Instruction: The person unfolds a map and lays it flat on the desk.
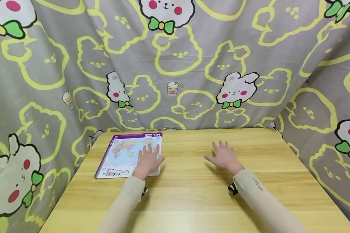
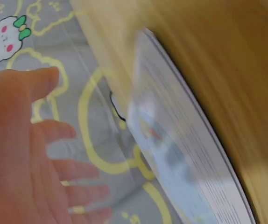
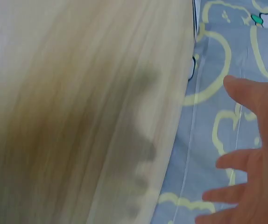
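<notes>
A flat rectangular world map sheet [image 1: 125,147] with a purple border lies at the far left of the table, a row of small coloured pictures along its lower edge. Over its right side, in the head view, my left hand [image 1: 149,159] spreads its fingers, palm down. The left wrist view shows that hand with nothing in it, apart from the map sheet [image 2: 171,135]. To the right, my right hand [image 1: 224,157] is held above bare wood with fingers spread and thumb out. It holds nothing in the right wrist view either.
The wooden table [image 1: 186,194] reaches back to a grey curtain [image 1: 192,58] printed with yellow outlines and white cartoon rabbits. That cloth also runs along the left and right sides. Both wrists carry small dark straps below the light sleeves.
</notes>
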Available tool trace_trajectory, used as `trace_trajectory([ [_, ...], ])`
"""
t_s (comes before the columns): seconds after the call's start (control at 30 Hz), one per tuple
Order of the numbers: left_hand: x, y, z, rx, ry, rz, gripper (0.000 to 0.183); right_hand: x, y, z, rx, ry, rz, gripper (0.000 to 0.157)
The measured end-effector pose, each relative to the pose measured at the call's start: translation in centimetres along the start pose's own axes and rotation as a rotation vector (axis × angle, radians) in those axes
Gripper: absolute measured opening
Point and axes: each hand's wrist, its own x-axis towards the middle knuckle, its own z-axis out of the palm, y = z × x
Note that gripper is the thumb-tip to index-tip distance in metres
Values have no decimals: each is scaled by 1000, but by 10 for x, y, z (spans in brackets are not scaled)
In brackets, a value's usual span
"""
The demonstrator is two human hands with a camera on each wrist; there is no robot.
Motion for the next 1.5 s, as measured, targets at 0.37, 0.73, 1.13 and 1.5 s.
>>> trace_trajectory([
  [0.37,-17,-58,-7,10,-40,187,58,3,-49,12,72,25,-251,59],
  [0.73,-35,-111,-8,-33,-64,137,59,15,-108,28,95,-61,-445,53],
  [1.13,-54,-151,-8,-90,-74,82,62,28,-156,43,46,-148,-579,56],
  [1.5,-59,-177,-9,-121,-126,79,72,37,-187,53,-30,-183,-669,58],
])
